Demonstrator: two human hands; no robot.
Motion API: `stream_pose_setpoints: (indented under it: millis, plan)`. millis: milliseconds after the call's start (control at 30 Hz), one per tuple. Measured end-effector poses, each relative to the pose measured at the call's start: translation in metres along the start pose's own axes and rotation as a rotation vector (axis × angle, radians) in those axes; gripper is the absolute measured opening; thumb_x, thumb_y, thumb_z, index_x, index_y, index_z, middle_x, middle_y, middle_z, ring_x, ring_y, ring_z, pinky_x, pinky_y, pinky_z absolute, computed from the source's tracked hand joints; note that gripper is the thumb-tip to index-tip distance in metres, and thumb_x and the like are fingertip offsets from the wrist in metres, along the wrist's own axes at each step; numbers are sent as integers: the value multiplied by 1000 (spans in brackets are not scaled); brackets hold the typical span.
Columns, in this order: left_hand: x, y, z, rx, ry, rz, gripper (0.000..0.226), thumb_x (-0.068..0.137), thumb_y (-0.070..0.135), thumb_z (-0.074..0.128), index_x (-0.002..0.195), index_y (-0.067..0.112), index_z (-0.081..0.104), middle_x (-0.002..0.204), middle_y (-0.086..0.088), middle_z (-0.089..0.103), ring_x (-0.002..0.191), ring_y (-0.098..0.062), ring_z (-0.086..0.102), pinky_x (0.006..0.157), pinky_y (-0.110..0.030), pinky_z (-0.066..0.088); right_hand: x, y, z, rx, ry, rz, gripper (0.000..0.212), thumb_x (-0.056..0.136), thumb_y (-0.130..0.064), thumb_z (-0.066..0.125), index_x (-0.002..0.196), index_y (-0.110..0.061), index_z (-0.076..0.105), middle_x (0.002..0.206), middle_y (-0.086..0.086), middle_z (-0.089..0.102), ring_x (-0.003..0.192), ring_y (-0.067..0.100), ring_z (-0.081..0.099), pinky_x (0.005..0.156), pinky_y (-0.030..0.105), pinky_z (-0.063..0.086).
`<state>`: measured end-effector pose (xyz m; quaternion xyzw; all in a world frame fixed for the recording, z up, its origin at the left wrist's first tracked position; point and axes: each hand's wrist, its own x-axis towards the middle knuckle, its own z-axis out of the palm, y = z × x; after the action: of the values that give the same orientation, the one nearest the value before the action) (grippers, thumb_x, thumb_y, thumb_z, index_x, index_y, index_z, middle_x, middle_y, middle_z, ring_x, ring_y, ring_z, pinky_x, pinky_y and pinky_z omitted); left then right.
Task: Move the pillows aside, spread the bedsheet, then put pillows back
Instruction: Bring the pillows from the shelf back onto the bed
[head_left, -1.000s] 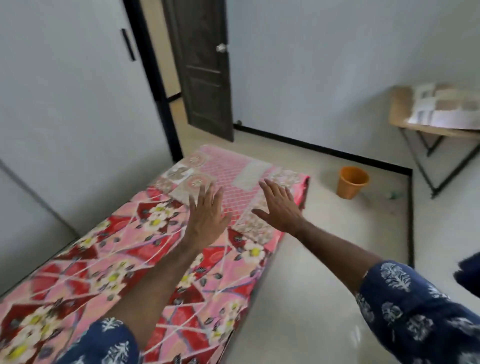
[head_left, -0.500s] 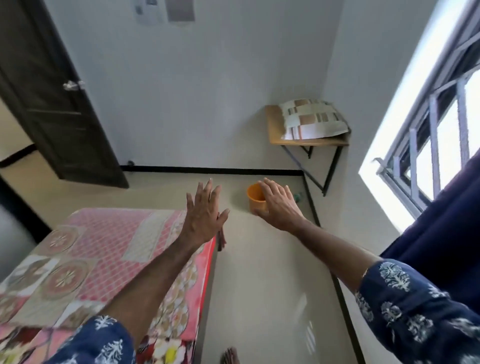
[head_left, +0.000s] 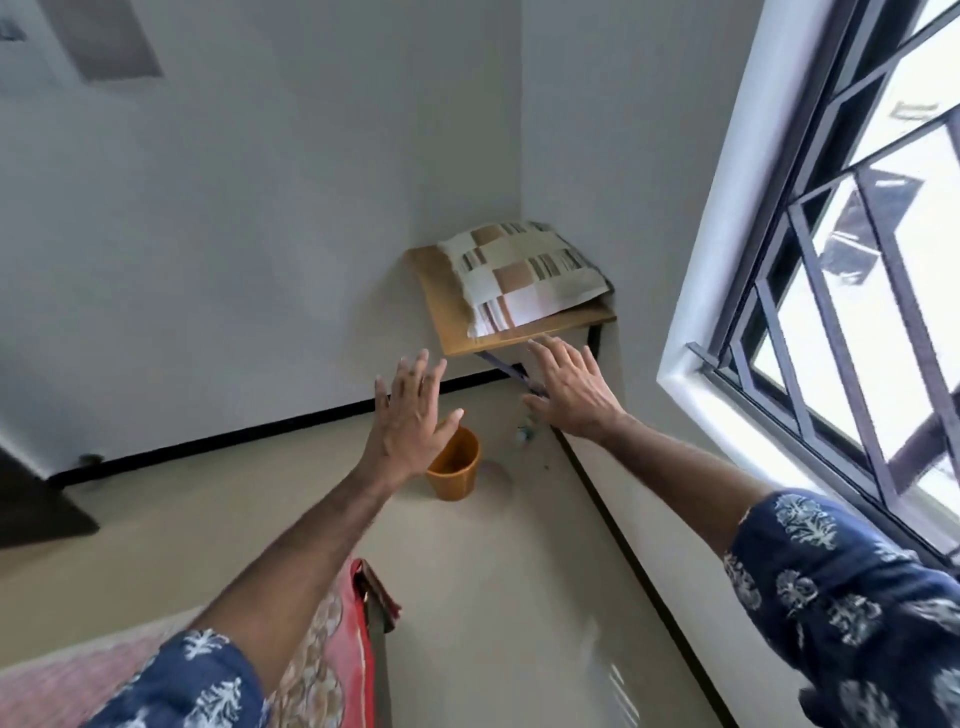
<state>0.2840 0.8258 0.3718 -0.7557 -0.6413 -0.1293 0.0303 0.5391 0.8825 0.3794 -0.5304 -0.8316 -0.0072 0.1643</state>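
Observation:
Two stacked pillows (head_left: 522, 275) in beige, brown and striped patchwork lie on a small wooden table (head_left: 447, 317) in the far corner. My left hand (head_left: 410, 426) is stretched out, fingers spread, holding nothing, below and left of the table. My right hand (head_left: 569, 389) reaches forward, open and empty, its fingertips just under the table's front edge. The pink and red floral bedsheet (head_left: 332, 670) covers the mattress corner at the bottom left, partly hidden by my left sleeve.
An orange bucket (head_left: 457, 475) stands on the floor under my left hand. A barred window (head_left: 841, 291) fills the right wall. A dark door (head_left: 31, 509) is at the left edge. Small litter (head_left: 524, 434) lies near the table's metal legs.
My view has swung right, away from the bed and towards the corner table. Both open hands now appear closer to the pillows, and the bed has dropped to the bottom left.

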Motion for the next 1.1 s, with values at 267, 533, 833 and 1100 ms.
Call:
stream_pose_setpoints:
  millis: [267, 533, 833, 1100]
  plan:
    - [194, -20, 70, 38, -46, 48, 75, 100, 59, 37, 160, 20, 14, 169, -12, 12, 154, -36, 13, 121, -63, 16, 161, 120, 45, 14, 3, 70, 83, 94, -47, 58, 158, -15, 17, 165, 10, 19, 153, 30, 16, 125, 55, 11]
    - [373, -25, 92, -242, -44, -46, 73, 102, 40, 53, 159, 14, 16, 165, -13, 22, 149, -29, 30, 118, -46, 32, 325, 239, 68, 42, -93, 147, 79, 96, -51, 55, 156, -14, 20, 162, 10, 25, 146, 35, 30, 121, 53, 23]
    - [534, -71, 171, -669, -248, -280, 66, 104, 34, 53, 159, 17, 19, 159, -5, 34, 135, -19, 45, 104, -29, 37, 461, 323, 133, 142, -142, 237, 76, 96, -44, 61, 155, -9, 28, 156, 16, 36, 141, 36, 39, 112, 45, 35]
    - [704, -130, 232, -811, -291, -425, 57, 102, 26, 59, 151, 9, 36, 151, -9, 43, 136, -30, 48, 97, -32, 44, 610, 387, 184, 191, -236, 334, 76, 94, -40, 63, 154, -8, 28, 154, 18, 34, 138, 38, 38, 111, 46, 36]
